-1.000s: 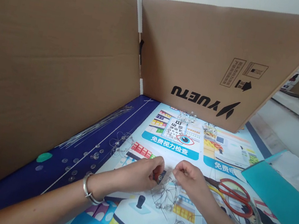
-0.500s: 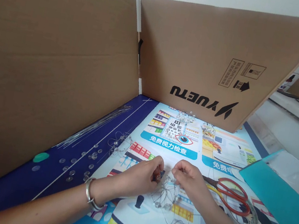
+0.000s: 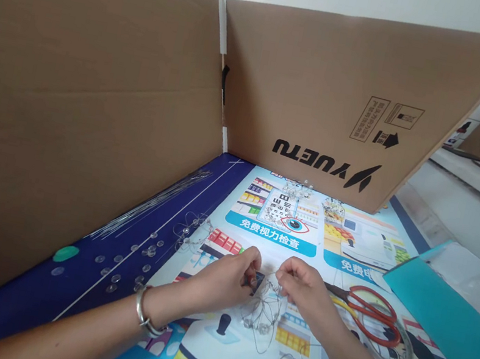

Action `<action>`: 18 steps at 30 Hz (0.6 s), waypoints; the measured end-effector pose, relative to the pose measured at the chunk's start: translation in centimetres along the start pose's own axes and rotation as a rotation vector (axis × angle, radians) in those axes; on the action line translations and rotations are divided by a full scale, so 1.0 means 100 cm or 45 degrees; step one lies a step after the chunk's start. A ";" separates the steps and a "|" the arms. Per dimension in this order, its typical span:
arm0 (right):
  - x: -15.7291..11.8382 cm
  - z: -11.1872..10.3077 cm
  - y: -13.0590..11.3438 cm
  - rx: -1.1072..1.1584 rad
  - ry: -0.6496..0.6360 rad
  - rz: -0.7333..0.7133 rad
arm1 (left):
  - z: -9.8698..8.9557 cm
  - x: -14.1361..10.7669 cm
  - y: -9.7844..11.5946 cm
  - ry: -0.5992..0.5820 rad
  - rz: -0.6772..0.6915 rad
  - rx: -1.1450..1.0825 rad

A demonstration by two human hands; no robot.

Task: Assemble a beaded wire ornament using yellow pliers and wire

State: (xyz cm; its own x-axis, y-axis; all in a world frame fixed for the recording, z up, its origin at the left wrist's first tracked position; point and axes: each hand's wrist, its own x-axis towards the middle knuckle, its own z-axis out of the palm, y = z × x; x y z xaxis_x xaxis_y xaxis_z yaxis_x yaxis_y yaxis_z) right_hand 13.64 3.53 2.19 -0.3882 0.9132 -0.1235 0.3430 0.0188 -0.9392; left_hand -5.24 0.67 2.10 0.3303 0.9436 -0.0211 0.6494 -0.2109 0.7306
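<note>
My left hand [image 3: 227,277] and my right hand [image 3: 301,287] pinch a tangle of thin wire strung with clear beads [image 3: 262,308], which hangs between them just above the printed mat [image 3: 257,238]. A small dark blue piece [image 3: 257,283] shows at the left fingertips, partly hidden. A metal bangle [image 3: 145,313] circles my left wrist. Red-handled scissors [image 3: 371,315] lie beyond my right hand, not touching it.
Cardboard panels [image 3: 89,85] stand along the left and back of the mat. Loose clear beads [image 3: 127,262] and straight wires [image 3: 149,207] lie on the dark blue strip. Beaded wire heaps [image 3: 291,204] sit at the back. A teal folder [image 3: 444,308] lies at right.
The beaded wire tangle sits slightly higher between my hands, and my fingers have shifted a little on it. The whole view has tilted slightly.
</note>
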 end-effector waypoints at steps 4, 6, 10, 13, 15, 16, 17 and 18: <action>-0.001 0.000 -0.002 0.016 -0.005 0.003 | -0.009 -0.001 0.003 0.003 -0.008 0.065; -0.001 0.000 -0.004 0.016 -0.008 0.010 | -0.011 -0.002 0.004 0.018 -0.006 0.119; -0.001 0.001 -0.004 0.003 -0.006 0.021 | -0.014 0.000 0.000 0.018 0.024 0.150; 0.000 0.001 -0.002 -0.010 0.000 0.024 | -0.016 0.002 -0.004 -0.037 0.051 0.060; 0.001 0.002 0.000 -0.022 0.002 0.022 | -0.017 0.004 -0.008 -0.072 0.055 0.012; 0.001 0.002 0.001 -0.028 0.002 0.019 | -0.018 0.004 -0.009 -0.087 0.052 -0.002; 0.002 0.002 0.002 -0.035 0.002 0.015 | -0.018 0.005 -0.011 -0.102 0.049 -0.016; 0.002 0.003 0.003 -0.041 0.001 0.010 | -0.018 0.005 -0.012 -0.118 0.045 -0.032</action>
State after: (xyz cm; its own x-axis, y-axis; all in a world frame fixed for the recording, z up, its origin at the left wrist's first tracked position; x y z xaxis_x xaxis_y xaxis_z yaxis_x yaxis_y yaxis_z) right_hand 13.43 3.57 1.83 -0.3844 0.9139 -0.1307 0.3737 0.0246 -0.9272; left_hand -7.06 1.84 2.43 0.4155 0.9078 -0.0572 0.6190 -0.2361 0.7491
